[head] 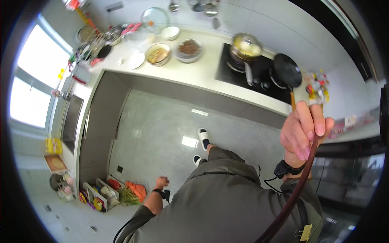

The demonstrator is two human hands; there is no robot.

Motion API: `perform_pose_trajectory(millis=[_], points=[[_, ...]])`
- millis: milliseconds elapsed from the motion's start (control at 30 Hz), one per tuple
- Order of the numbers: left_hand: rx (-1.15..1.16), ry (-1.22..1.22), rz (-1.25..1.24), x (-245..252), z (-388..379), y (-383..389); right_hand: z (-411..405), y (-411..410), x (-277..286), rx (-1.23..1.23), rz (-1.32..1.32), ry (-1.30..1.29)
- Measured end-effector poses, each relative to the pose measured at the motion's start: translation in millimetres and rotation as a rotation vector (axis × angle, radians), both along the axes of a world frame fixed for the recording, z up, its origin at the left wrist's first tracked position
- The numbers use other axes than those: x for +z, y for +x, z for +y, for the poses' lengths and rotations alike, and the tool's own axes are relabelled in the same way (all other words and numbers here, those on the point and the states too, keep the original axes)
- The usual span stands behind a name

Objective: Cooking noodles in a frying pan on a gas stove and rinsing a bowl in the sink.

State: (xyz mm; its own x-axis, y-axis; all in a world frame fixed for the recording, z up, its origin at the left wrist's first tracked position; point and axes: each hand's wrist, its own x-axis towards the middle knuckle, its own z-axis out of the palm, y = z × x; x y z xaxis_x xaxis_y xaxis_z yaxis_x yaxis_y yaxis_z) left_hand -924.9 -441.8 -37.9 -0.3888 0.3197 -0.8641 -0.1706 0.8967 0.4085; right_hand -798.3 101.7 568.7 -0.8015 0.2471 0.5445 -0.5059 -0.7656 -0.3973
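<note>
My right hand (304, 130) is raised at the right, its fingers pinched around the upper end of a dark reddish-brown strap (299, 188). The strap curves down past my forearm to the bottom edge, and its lower end is out of view. My left hand (162, 181) hangs low by my side, above the floor, with its fingers curled; whether they are closed is too small to tell. Beyond it on the floor lie green vegetables (126, 194) and an orange bag (135, 190). Each wrist bears a black band with a cable.
On the counter (194, 73) stand a bowl of food (158, 55), a bowl of brown food (189, 50) and a white plate (136, 60). A lidded pot (246, 47) and a black wok (286, 70) sit on the cooktop (223, 68). At left is a sink (72, 121).
</note>
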Motion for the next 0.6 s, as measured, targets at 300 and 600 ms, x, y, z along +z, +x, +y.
perform_pose_trajectory(millis=[300,600], points=[[-0.907,0.049,0.291,-21,30,139,74,230,-11,-0.036,0.131,-0.056],[0.152,-0.103,0.009,35,323,202,215,486,-58,-0.037,0.149,-0.111]])
